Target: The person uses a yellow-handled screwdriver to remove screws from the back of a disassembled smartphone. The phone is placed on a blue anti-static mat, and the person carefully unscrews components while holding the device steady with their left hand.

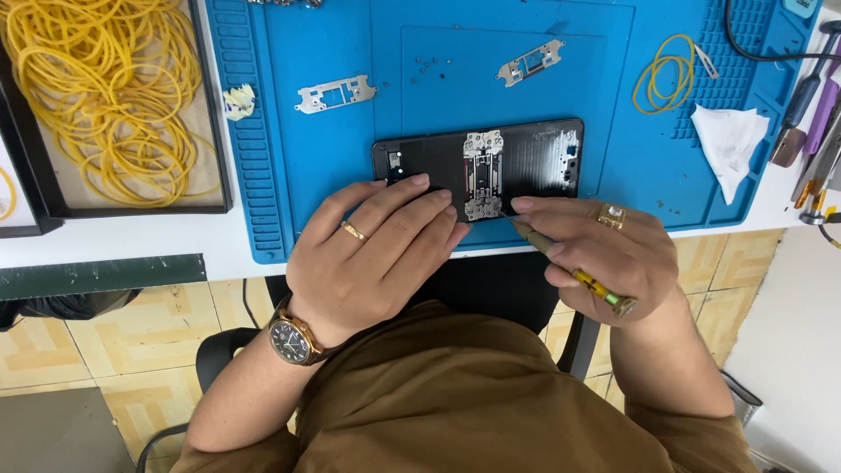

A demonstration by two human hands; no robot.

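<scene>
Head view: two loose brackets (pixel 335 93), one phone (pixel 534 158).

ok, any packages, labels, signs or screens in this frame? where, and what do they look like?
No packages, labels or signs.
Opened phone: black slab lying on the blue mat, silver metal part at its middle, left hand resting on it; no lit display shows.
Wristwatch: left wrist, round dark dial, gold case.

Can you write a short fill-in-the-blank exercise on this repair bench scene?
1. The right hand holds a small ____ with a yellow-green handle.
2. The left hand rests its fingers on the opened black ____, which lies on the blue work mat.
3. The tray at the left holds a heap of ____ rubber bands.
4. A crumpled white ____ lies on the mat's right side.

Missing words: screwdriver; phone; yellow; tissue
</scene>
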